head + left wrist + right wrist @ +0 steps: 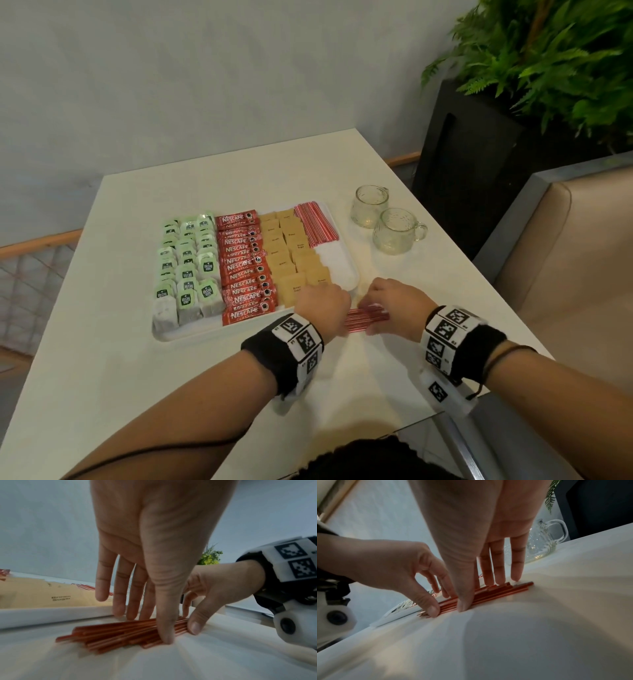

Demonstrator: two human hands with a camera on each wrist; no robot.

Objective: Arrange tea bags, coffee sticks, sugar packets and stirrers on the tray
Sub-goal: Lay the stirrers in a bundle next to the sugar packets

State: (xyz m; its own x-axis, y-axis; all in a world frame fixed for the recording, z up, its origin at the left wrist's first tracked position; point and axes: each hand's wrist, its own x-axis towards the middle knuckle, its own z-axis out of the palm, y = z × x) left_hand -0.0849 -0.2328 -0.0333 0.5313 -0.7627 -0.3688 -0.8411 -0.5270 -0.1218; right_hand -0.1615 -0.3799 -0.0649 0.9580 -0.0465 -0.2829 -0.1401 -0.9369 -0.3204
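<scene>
So, red stirrers (366, 318) flat on table (205, 377), pinched between thumbs and fingers of left hand (323, 301) and right hand (394, 303).

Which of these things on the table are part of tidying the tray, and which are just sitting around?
Part of the job:
tray
tea bags
coffee sticks
sugar packets
stirrers on the tray
loose stirrers that both hands gather beside the tray

Just sitting around:
two glass cups
plant
</scene>
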